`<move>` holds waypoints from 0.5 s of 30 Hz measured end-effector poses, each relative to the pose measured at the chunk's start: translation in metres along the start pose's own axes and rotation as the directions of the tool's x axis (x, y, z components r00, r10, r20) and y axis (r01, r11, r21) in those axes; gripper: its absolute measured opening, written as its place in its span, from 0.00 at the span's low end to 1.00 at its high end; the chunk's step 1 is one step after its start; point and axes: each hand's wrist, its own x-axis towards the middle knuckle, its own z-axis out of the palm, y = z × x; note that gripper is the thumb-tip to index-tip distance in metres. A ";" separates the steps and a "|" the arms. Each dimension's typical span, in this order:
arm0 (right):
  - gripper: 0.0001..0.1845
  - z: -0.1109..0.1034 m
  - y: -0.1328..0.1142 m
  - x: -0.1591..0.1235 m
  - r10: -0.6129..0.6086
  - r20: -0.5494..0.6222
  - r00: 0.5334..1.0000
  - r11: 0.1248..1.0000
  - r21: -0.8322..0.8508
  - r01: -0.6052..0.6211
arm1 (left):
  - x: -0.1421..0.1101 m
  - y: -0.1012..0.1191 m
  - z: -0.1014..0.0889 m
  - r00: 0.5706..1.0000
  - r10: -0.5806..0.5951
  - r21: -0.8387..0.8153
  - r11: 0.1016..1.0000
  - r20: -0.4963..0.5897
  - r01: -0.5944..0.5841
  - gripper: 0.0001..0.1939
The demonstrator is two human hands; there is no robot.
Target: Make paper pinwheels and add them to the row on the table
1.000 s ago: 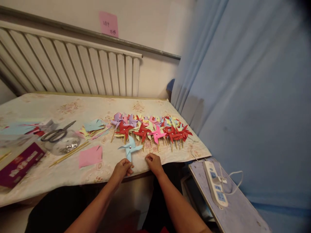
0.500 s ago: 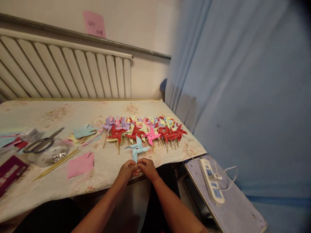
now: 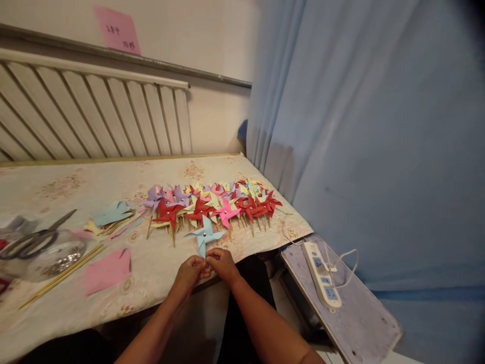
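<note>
A light-blue paper pinwheel (image 3: pixel 204 234) stands upright at the table's front edge, a pin head at its centre. My left hand (image 3: pixel 192 269) and my right hand (image 3: pixel 223 263) meet just below it, fingers pinched together. Its stick is mostly hidden by the fingers. Behind it lie several rows of finished-looking pinwheels on sticks, among them a red pinwheel (image 3: pixel 167 213), a pink pinwheel (image 3: pixel 226 212) and a purple pinwheel (image 3: pixel 155 195).
To the left are pink paper squares (image 3: pixel 109 272), wooden sticks (image 3: pixel 62 275), a clear dish of pins (image 3: pixel 56 259), dark scissors (image 3: pixel 38 240) and a pile of cut paper (image 3: pixel 113 215). A power strip (image 3: pixel 321 275) rests on a small side table (image 3: pixel 364 316); a blue curtain (image 3: pixel 359 151) hangs at right.
The view has turned slightly right, so the table and its contents sit further left. Both hands stay pinched below the light-blue pinwheel.
</note>
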 end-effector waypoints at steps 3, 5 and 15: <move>0.06 0.000 -0.001 0.001 -0.031 -0.012 0.999 1.000 -0.004 0.030 | 0.000 0.001 0.002 1.000 0.005 0.021 1.000 0.001 -0.005 0.09; 0.05 -0.001 -0.002 0.001 -0.049 -0.024 0.999 0.999 -0.019 0.048 | 0.001 0.002 0.003 1.000 0.003 0.040 0.999 -0.004 -0.003 0.09; 0.03 -0.002 -0.005 0.003 0.056 -0.017 0.998 0.998 -0.007 -0.056 | 0.007 -0.002 -0.008 0.999 0.051 0.356 0.933 0.013 -0.052 0.11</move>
